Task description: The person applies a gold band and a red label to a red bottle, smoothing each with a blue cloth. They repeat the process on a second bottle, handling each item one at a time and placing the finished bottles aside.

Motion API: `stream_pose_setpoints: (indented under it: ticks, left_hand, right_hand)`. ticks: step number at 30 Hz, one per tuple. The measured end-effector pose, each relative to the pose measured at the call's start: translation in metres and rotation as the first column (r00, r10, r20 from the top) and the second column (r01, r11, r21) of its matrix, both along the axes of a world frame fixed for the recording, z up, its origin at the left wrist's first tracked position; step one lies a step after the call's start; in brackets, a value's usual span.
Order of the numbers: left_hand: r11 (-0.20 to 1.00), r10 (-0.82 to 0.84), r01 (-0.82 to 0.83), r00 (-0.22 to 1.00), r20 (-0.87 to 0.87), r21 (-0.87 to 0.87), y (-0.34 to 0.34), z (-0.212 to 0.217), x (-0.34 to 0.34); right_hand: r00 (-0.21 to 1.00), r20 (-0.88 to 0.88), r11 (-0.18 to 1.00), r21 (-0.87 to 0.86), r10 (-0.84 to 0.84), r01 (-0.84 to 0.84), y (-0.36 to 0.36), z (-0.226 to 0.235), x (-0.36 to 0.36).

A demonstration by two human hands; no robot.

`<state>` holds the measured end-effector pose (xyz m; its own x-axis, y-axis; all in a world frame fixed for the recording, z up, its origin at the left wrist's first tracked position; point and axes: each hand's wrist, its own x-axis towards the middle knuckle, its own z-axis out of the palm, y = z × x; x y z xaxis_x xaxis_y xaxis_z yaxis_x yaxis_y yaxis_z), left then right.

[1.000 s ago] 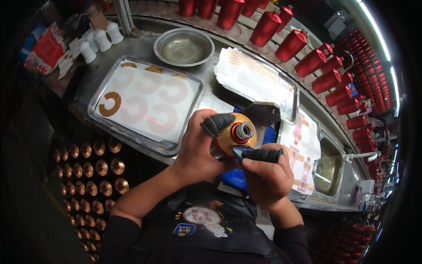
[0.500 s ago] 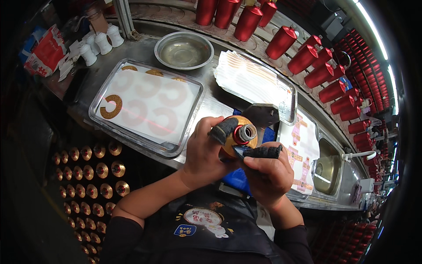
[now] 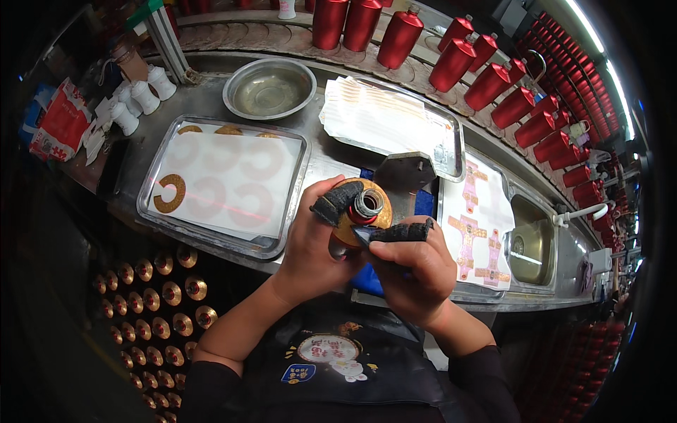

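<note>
Left hand [image 3: 310,247] grips red bottle [image 3: 358,220] as before; right hand [image 3: 412,264] thumb, closed on blue tool, slid along gold collar label, pressing continues.

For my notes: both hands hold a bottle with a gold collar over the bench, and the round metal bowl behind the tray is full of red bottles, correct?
Not quite. In the head view the metal bowl holds no bottles; the red bottles stand on the ledge behind. The rest is right.

Round glossy red bottle with gold-foil shoulder [image 3: 356,222]: smooth glazed finish, bare metallic neck. Shallow rectangular steel tray [image 3: 151,185]: brushed metal, lined with matt white paper. Round steel bowl [image 3: 269,89]: dull sheen.
</note>
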<state>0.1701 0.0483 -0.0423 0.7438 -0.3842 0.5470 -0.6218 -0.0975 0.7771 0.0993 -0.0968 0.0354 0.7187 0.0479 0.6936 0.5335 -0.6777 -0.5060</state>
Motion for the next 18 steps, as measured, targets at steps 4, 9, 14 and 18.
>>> stream_pose_setpoints:
  ticks: [4, 9, 14, 18]
  left_hand:
    - [0.983, 0.135, -0.134, 0.991, -0.003, -0.125, -0.007, -0.012, -0.005]
    - [0.96, 0.28, -0.282, 0.953, 0.118, -0.002, -0.012, -0.018, -0.012]
    - [0.97, 0.231, -0.234, 0.972, -0.05, -0.06, -0.014, -0.013, -0.014]
    - [0.988, 0.151, -0.154, 0.985, -0.087, -0.02, -0.003, 0.0, -0.009]
  right_hand:
    - [0.989, 0.07, 0.973, -0.196, 0.134, -0.118, 0.01, -0.008, -0.006]
    - [0.998, 0.064, 0.997, -0.069, -0.029, 0.033, -0.001, -0.009, -0.011]
    - [0.997, 0.007, 0.997, 0.0, -0.076, 0.076, -0.019, -0.001, -0.009]
    - [0.979, -0.046, 0.971, 0.149, 0.197, -0.189, -0.021, 0.002, -0.004]
